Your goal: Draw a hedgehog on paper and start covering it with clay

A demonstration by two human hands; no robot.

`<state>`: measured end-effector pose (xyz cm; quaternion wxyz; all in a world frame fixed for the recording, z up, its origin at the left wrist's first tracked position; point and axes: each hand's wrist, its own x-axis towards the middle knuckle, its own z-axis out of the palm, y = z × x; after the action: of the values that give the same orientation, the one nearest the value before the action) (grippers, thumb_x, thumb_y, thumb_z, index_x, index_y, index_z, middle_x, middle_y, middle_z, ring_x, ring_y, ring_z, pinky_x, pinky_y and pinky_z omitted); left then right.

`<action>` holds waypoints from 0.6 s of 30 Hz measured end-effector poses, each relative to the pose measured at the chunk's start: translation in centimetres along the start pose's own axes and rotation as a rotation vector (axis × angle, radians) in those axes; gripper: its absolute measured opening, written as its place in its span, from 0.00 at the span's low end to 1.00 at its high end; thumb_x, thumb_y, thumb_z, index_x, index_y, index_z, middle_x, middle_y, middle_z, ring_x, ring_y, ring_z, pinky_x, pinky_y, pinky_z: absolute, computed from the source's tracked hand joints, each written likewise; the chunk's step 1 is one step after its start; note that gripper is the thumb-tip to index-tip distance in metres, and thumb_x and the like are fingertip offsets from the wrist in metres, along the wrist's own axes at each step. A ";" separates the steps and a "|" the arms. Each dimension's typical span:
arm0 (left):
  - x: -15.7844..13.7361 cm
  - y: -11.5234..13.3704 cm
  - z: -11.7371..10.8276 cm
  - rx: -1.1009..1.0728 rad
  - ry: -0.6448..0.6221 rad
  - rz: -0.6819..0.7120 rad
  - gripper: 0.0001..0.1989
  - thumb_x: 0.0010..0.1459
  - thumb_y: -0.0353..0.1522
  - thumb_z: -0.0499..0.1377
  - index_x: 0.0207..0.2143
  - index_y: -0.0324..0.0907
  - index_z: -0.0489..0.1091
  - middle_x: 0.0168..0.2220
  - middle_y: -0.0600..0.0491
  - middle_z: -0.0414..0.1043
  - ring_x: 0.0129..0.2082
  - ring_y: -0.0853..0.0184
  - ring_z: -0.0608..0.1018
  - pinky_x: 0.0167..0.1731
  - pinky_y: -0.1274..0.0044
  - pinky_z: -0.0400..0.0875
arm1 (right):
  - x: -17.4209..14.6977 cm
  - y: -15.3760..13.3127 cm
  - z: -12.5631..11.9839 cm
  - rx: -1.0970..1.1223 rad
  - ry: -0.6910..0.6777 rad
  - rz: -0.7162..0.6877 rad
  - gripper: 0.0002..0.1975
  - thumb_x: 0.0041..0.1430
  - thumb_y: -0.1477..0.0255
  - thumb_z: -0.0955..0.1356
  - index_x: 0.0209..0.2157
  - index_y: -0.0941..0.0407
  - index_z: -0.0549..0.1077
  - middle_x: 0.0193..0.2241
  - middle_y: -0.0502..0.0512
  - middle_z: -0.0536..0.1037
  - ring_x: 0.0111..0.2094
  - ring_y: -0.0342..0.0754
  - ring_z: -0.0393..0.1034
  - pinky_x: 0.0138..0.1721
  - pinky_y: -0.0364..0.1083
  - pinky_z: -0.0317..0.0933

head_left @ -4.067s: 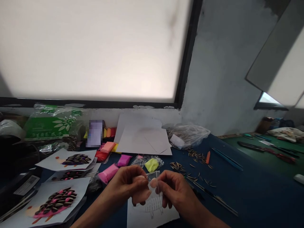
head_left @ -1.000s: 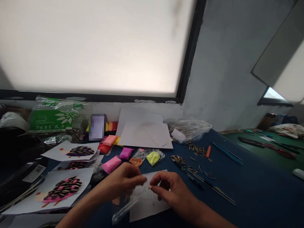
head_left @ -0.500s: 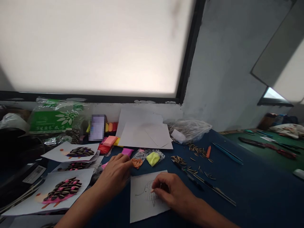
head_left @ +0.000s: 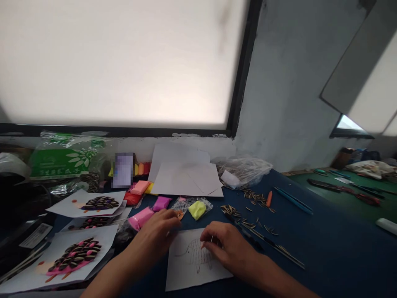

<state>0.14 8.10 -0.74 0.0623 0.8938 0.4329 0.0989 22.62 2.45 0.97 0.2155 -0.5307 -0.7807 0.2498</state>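
A white sheet (head_left: 182, 279) with a pencil drawing of a hedgehog-like animal lies on the blue table. Over the drawing's right part, my right hand (head_left: 228, 248) is closed in a pinch, a small peach bit of modelling clay (head_left: 202, 245) at its fingertips. My left hand (head_left: 155, 238) hovers at the sheet's upper left corner, fingers bent and apart, their tips blurred; I see nothing held in it. Just past it are an orange-brown clay packet (head_left: 180, 214), partly covered, a pink packet (head_left: 141, 218), a purple packet (head_left: 161, 203) and a yellow-green packet (head_left: 197, 210).
Hedgehog pictures with seeds (head_left: 74, 258) are stacked at left. Sunflower seeds (head_left: 256, 196), an orange stick (head_left: 269, 199), blue tweezers (head_left: 293, 200) and a dark pen (head_left: 245, 231) lie at right. Blank paper (head_left: 186, 178), a green seed bag (head_left: 62, 161) and a clear bag (head_left: 248, 169) stand behind.
My left hand has shifted slightly right and down, uncovering more of the pink packet and covering part of the orange-brown one. My right hand keeps its pinch; more of the drawing's legs show.
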 end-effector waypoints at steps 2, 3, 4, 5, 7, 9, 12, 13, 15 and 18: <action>0.2 0.6 0.6 -0.026 -0.030 0.045 0.16 0.54 0.22 0.61 0.42 0.48 0.76 0.48 0.52 0.75 0.54 0.56 0.72 0.50 0.70 0.65 | 0.0 0.1 -0.1 -0.012 0.016 0.010 0.07 0.59 0.80 0.69 0.37 0.57 0.79 0.34 0.54 0.80 0.32 0.46 0.72 0.33 0.42 0.61; 0.2 0.9 0.8 -0.027 -0.038 0.044 0.16 0.53 0.22 0.60 0.41 0.48 0.76 0.46 0.51 0.76 0.53 0.55 0.72 0.49 0.69 0.65 | 0.0 0.1 -0.2 -0.018 0.022 0.013 0.07 0.59 0.79 0.69 0.37 0.57 0.79 0.34 0.54 0.80 0.32 0.46 0.72 0.32 0.42 0.61; 0.3 1.0 1.0 -0.023 -0.042 0.034 0.16 0.52 0.21 0.60 0.40 0.47 0.76 0.44 0.51 0.77 0.51 0.53 0.73 0.47 0.68 0.65 | 0.0 0.1 -0.3 -0.024 0.027 0.014 0.06 0.59 0.79 0.70 0.37 0.57 0.79 0.33 0.54 0.80 0.32 0.46 0.72 0.32 0.42 0.61; 0.4 1.1 1.1 -0.016 -0.044 0.015 0.16 0.52 0.21 0.58 0.39 0.46 0.76 0.43 0.50 0.77 0.50 0.53 0.74 0.46 0.67 0.66 | 0.0 0.1 -0.3 -0.030 0.031 0.013 0.06 0.59 0.79 0.70 0.36 0.57 0.79 0.33 0.54 0.80 0.32 0.46 0.72 0.32 0.42 0.61; 0.5 1.3 1.1 -0.001 -0.046 -0.029 0.16 0.52 0.20 0.56 0.38 0.45 0.75 0.41 0.49 0.78 0.47 0.53 0.75 0.44 0.66 0.65 | 0.0 0.1 -0.4 -0.038 0.038 0.008 0.05 0.59 0.79 0.69 0.35 0.57 0.78 0.33 0.54 0.80 0.32 0.46 0.72 0.32 0.42 0.61; 0.5 1.5 0.8 0.011 -0.053 -0.069 0.15 0.52 0.21 0.54 0.37 0.45 0.75 0.39 0.49 0.78 0.45 0.53 0.76 0.43 0.67 0.65 | 0.1 0.1 -0.5 -0.048 0.044 0.005 0.04 0.60 0.78 0.69 0.34 0.57 0.78 0.33 0.54 0.79 0.32 0.46 0.71 0.32 0.42 0.61; 0.4 1.9 0.3 0.024 -0.068 -0.123 0.16 0.50 0.21 0.54 0.36 0.46 0.75 0.38 0.49 0.78 0.41 0.54 0.76 0.37 0.70 0.65 | 0.1 0.1 -0.5 -0.068 0.049 0.000 0.05 0.60 0.78 0.68 0.33 0.58 0.77 0.32 0.54 0.79 0.32 0.46 0.71 0.31 0.42 0.60; 0.3 2.1 0.2 0.029 -0.070 -0.140 0.17 0.49 0.21 0.55 0.36 0.46 0.75 0.38 0.49 0.78 0.40 0.54 0.76 0.35 0.71 0.65 | 0.1 0.1 -0.4 -0.074 0.047 -0.003 0.05 0.60 0.79 0.68 0.33 0.58 0.76 0.32 0.54 0.79 0.32 0.46 0.71 0.31 0.42 0.59; 0.1 2.3 0.1 0.036 -0.072 -0.161 0.18 0.47 0.21 0.55 0.37 0.46 0.76 0.37 0.49 0.77 0.39 0.53 0.76 0.31 0.72 0.64 | 0.0 0.1 -0.1 -0.087 0.037 -0.011 0.05 0.60 0.79 0.68 0.33 0.57 0.76 0.32 0.54 0.78 0.31 0.46 0.71 0.31 0.42 0.59; -0.1 2.7 0.3 0.033 -0.073 -0.158 0.17 0.46 0.23 0.56 0.35 0.48 0.77 0.33 0.49 0.77 0.39 0.53 0.75 0.30 0.72 0.63 | -0.2 0.1 0.3 -0.105 0.020 -0.019 0.05 0.60 0.79 0.68 0.33 0.57 0.76 0.31 0.53 0.78 0.29 0.45 0.70 0.30 0.42 0.58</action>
<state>2.17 6.37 -0.49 0.0709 0.8607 0.5012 0.0541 22.51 2.26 0.66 0.1975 -0.5362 -0.7956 0.2011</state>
